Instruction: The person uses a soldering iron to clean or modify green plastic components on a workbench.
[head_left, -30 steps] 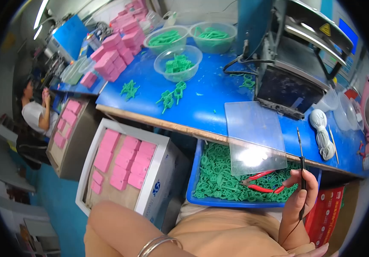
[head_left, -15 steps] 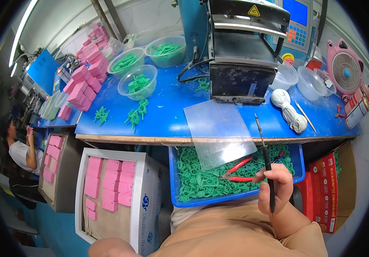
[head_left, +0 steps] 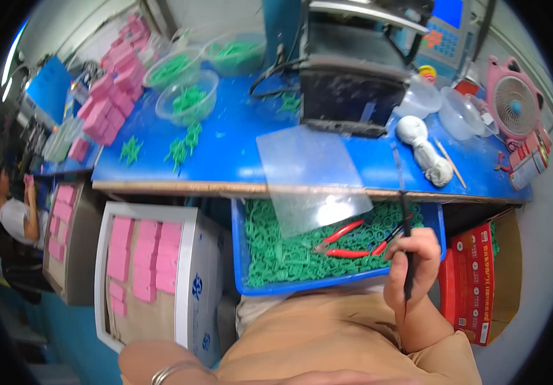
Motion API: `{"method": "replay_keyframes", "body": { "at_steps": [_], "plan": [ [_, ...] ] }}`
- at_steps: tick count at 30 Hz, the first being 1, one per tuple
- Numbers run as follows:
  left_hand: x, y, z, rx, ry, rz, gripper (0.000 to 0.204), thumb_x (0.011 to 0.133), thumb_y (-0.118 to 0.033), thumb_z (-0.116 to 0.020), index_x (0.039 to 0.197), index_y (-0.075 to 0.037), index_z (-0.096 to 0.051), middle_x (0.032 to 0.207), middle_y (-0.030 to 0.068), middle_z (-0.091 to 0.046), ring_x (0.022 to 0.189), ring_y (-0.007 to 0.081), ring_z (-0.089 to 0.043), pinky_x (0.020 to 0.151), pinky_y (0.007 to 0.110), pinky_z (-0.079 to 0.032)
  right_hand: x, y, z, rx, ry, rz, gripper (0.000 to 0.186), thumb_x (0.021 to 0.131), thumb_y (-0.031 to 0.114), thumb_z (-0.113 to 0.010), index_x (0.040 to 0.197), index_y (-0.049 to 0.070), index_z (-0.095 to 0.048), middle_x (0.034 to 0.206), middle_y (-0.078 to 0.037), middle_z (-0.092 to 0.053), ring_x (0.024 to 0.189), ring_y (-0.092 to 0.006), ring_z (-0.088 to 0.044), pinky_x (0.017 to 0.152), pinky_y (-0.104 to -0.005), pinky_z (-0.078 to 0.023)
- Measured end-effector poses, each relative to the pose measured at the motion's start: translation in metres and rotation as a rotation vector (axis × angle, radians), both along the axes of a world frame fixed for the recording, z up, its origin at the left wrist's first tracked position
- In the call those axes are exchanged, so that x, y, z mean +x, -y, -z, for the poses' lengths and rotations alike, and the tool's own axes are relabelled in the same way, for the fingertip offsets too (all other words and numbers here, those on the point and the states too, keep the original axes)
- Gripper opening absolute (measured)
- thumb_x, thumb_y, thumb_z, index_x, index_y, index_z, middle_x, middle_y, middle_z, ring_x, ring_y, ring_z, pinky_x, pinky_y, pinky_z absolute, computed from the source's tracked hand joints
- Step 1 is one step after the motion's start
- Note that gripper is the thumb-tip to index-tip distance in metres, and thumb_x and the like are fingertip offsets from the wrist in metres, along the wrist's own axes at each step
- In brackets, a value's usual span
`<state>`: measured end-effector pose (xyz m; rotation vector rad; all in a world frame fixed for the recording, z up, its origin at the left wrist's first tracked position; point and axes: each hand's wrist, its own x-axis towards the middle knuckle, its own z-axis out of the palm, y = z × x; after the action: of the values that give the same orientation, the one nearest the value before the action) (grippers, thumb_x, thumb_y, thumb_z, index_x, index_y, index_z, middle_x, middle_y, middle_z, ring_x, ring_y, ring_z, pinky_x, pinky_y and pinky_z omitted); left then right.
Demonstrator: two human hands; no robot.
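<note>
In my right hand (head_left: 417, 256) is a slim black-handled tool (head_left: 408, 221) with a thin shaft, held upright between thumb and fingers above the right side of a blue bin (head_left: 302, 287). Small green plastic parts (head_left: 276, 250) fill the bin. Red-handled pliers (head_left: 347, 253) lie on them, jaws towards the left. A clear sheet (head_left: 302, 154) rests on the table and hangs over its edge above the bin. My left forearm wears a bracelet (head_left: 170, 372); my left hand (head_left: 347, 378) shows only in part at the lower edge, its fingers not clear.
Left of the bin, a white-framed box (head_left: 186, 276) holds pink blocks (head_left: 154, 256). A dark machine (head_left: 353, 96) stands at the back, a white cloth bundle (head_left: 425, 151) beside it. Tubs of green parts (head_left: 188, 99) and stacked pink blocks (head_left: 106, 106) are further left. A person (head_left: 16, 215) sits far left.
The whole view has shifted, so the table and bin appear further left and higher. My left forearm and part of the hand have come up at the lower edge. The right hand keeps its tool.
</note>
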<state>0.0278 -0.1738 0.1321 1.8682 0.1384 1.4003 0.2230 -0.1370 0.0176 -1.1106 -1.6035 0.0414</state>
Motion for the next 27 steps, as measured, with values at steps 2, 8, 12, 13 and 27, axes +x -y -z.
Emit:
{"method": "replay_keyframes", "body": {
  "at_steps": [2,8,12,13,27],
  "plan": [
    [-0.005,-0.007,-0.001,0.017,-0.096,0.107,0.009,0.081,-0.015,-0.059,0.085,-0.007,-0.059,0.082,0.0126,-0.060,0.070,0.0234,-0.059,0.059,0.031,-0.049,0.003,0.000,-0.001,-0.022,0.045,0.022,0.024,0.073,-0.005,-0.051,0.097,0.000,-0.052,0.081,-0.012,-0.052,0.067,-0.0228,-0.051,0.064,-0.0306,-0.041],
    [-0.016,-0.039,-0.014,0.107,-0.428,0.192,0.006,0.077,-0.011,-0.060,0.072,-0.007,-0.059,0.074,0.0070,-0.061,0.069,0.0218,-0.061,0.060,0.030,-0.050,0.017,-0.007,0.004,-0.151,-0.079,0.038,0.023,0.080,0.004,-0.045,0.099,-0.004,-0.053,0.084,-0.012,-0.055,0.068,-0.0177,-0.054,0.071,-0.0299,-0.043],
    [-0.020,-0.046,-0.027,0.134,-0.516,0.122,0.012,0.075,-0.008,-0.061,0.064,-0.006,-0.059,0.069,0.0032,-0.062,0.068,0.0207,-0.062,0.061,0.030,-0.050,0.032,-0.015,0.012,-0.097,-0.056,0.088,0.024,0.074,-0.004,-0.049,0.097,-0.001,-0.047,0.083,-0.013,-0.054,0.065,-0.0179,-0.051,0.061,-0.0278,-0.043],
    [-0.021,-0.047,-0.030,0.110,-0.512,0.102,0.013,0.074,-0.007,-0.062,0.062,-0.006,-0.059,0.068,0.0023,-0.062,0.068,0.0205,-0.063,0.061,0.030,-0.050,0.037,-0.017,0.012,-0.093,-0.020,0.097,0.023,0.073,-0.005,-0.050,0.095,-0.001,-0.047,0.081,-0.013,-0.053,0.063,-0.0189,-0.050,0.058,-0.0281,-0.042],
    [-0.044,-0.047,0.002,-0.239,-0.404,-0.205,0.018,0.073,0.011,-0.044,0.076,0.001,-0.058,0.077,0.0144,-0.057,0.064,0.0214,-0.056,0.059,0.028,-0.045,0.049,-0.024,0.015,0.074,0.133,0.096,0.028,0.063,-0.005,-0.058,0.089,0.003,-0.047,0.065,-0.010,-0.049,0.049,-0.0236,-0.049,0.044,-0.0311,-0.039]
  ]
}}
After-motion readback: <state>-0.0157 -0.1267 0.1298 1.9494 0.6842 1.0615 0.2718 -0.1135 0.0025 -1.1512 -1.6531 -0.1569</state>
